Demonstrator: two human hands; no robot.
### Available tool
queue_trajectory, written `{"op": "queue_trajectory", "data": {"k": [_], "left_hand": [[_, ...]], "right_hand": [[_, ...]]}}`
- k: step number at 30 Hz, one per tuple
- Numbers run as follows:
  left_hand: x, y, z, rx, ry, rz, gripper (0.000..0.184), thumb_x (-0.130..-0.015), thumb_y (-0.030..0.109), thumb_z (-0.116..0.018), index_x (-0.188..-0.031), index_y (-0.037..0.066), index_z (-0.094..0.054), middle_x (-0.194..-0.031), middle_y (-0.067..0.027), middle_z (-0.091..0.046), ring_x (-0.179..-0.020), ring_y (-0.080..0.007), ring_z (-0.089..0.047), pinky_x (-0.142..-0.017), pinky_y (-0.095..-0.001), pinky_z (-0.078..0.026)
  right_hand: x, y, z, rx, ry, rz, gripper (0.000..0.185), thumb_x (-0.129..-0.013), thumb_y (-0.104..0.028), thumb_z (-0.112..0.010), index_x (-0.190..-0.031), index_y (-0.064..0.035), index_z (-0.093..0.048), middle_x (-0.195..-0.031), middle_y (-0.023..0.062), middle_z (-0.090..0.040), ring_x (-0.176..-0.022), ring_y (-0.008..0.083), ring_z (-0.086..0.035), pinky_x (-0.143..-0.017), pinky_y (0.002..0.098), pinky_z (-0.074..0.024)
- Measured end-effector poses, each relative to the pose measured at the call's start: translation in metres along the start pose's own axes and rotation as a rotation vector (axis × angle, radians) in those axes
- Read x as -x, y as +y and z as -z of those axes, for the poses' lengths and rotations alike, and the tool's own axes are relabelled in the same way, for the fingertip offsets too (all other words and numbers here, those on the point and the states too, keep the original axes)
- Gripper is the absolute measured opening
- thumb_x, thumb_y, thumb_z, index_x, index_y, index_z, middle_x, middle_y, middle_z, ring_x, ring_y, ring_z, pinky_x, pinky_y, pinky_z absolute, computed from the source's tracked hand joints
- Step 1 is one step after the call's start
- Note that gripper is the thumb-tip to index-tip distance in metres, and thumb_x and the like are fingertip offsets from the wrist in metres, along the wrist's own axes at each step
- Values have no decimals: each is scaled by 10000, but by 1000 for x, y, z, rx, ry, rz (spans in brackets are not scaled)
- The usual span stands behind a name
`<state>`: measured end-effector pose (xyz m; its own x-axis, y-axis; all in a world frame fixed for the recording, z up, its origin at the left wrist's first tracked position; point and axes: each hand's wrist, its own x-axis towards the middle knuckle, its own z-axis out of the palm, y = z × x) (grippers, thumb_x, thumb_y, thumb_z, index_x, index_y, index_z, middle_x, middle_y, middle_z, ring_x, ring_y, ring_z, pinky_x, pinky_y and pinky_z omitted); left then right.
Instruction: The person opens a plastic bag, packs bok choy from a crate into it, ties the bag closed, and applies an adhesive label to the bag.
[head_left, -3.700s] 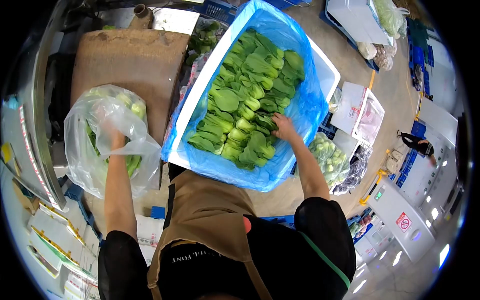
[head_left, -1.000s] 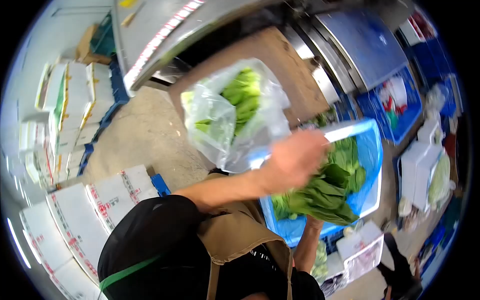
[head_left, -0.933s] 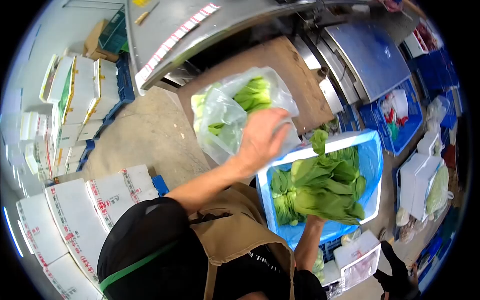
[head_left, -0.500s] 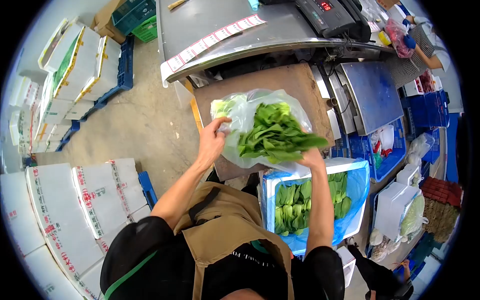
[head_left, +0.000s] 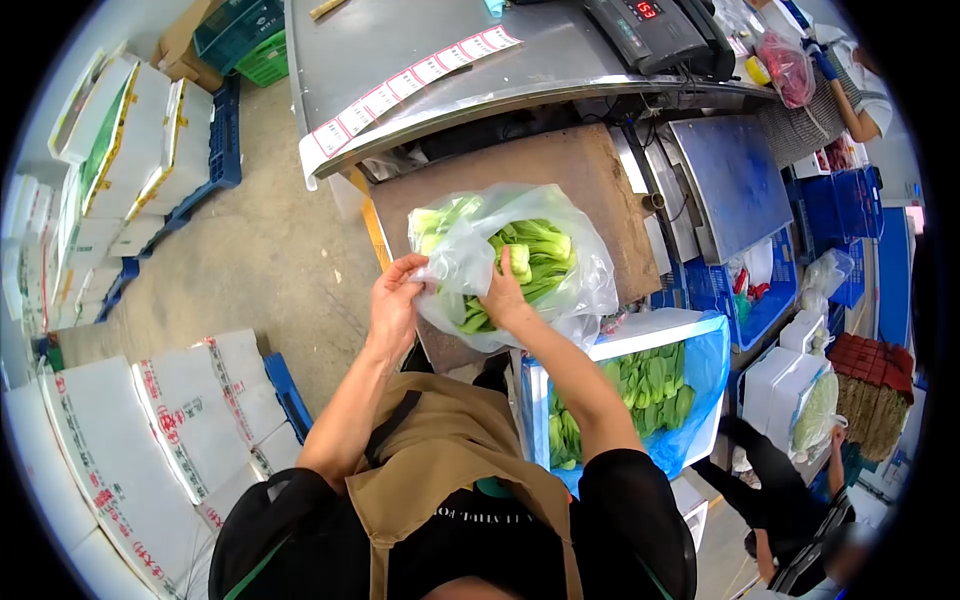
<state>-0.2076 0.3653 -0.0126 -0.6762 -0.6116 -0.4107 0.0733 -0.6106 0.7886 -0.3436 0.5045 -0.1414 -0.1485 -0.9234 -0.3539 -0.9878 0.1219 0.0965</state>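
A clear plastic bag (head_left: 590, 275) lies on the brown board, its mouth turned toward me. Green bok choy (head_left: 545, 245) fills it, pale stems showing at the opening, and more pale stems press against the plastic at its left end. My left hand (head_left: 393, 295) pinches the bag's near-left edge, fingers closed on the film. Inside the mouth, my right hand (head_left: 503, 292) is closed around bok choy, thumb up against the pale stems; its other fingers are largely hidden among the leaves. A white foam box (head_left: 530, 400) with blue plastic lining, holding rows of bok choy, stands below my right forearm.
A steel table (head_left: 420, 40) carries a label strip (head_left: 410, 80) and a scale (head_left: 655, 35) reading 153. White foam boxes (head_left: 110, 440) are stacked at left. A blue-topped platform (head_left: 735, 185) and blue crates (head_left: 770, 310) stand at right. Co-workers are at upper and lower right.
My right hand has moved left into the bag with the bok choy, which now sits inside with stems showing. My left hand still pinches the bag. The scale reading changed; the lower-right co-worker shifted.
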Motion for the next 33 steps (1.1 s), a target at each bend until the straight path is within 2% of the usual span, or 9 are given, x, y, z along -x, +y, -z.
{"op": "queue_trajectory", "data": {"k": [7,13,17,18,20,23,24,27,33], "left_hand": [[2,18,-16,-403,-4,-119,305,-807,-99,-431,-1037,-17,-614,-953,-72,-629,-864,-133,-568,-780,-248,-451],[42,29,-82,-925,-141,-788,289,-755,-83,-450,-979,-17,-620,-981,-126,-625,-894,-220,-596,-818,-290,-467],[34,-20,-138,-938,-1059,-250,304,-788,-15,-520,-1084,-28,-586,-1172,-234,-576,-1064,-359,-570,-876,-435,-463],[12,-59,-133,-1021,-930,-463,333,-788,16,-540,-1117,-16,-573,-1169,-230,-582,-1088,-373,-553,-916,-453,-431],[-53,-123,-107,-1219,-619,-726,391,-755,39,-574,-1144,2,-561,-1148,-208,-589,-1073,-384,-543,-941,-465,-407],[-112,-144,-56,-1585,-396,-704,467,-714,18,-582,-1179,59,-558,-1124,-174,-594,-1027,-394,-542,-902,-479,-413],[-111,-133,-52,-1618,-447,-702,479,-709,15,-583,-1183,78,-565,-1095,-173,-609,-1002,-384,-558,-870,-473,-430],[-92,-110,-40,-1676,-583,-615,514,-696,7,-582,-1195,131,-586,-994,-169,-647,-905,-353,-604,-771,-444,-473],[-76,-98,-29,-1650,-718,-513,479,-743,-1,-572,-1200,139,-597,-889,-159,-672,-788,-335,-639,-707,-424,-510]], "right_hand": [[32,0,32,-226,301,-170,146,-737,-179,-631,-767,-75,-729,-1450,178,-310,-1355,434,-208,-1029,710,-148],[43,-19,34,-244,295,-599,229,-756,-160,-599,-889,-5,-703,-1404,190,-319,-1197,482,-340,-958,685,-243],[12,-29,-15,174,11,-827,380,-885,-206,-489,-1216,-34,-564,-1378,155,-357,-1225,453,-337,-1031,603,-239],[-10,-47,-69,300,1,-926,399,-897,-208,-477,-1265,-62,-529,-1378,150,-360,-1236,442,-335,-1047,583,-239],[14,-40,-58,-1043,863,-823,558,-812,-115,-597,-1334,-28,-421,-1395,176,-350,-1276,326,-352,-1081,444,-272],[67,4,27,-583,5,-479,521,-754,-26,-595,-1266,-59,-506,-1345,194,-408,-1247,341,-410,-1026,381,-366],[69,16,-12,-915,431,-396,472,-711,13,-595,-1174,-79,-592,-1232,254,-511,-1171,394,-483,-938,413,-430],[63,54,-10,-1346,516,-765,333,-768,-53,-548,-1089,-60,-637,-1079,273,-596,-1081,398,-547,-902,447,-440],[29,93,-38,-1271,-31,-502,438,-890,-333,-459,-1179,-28,-583,-1133,240,-600,-1111,352,-545,-969,404,-394]]}}
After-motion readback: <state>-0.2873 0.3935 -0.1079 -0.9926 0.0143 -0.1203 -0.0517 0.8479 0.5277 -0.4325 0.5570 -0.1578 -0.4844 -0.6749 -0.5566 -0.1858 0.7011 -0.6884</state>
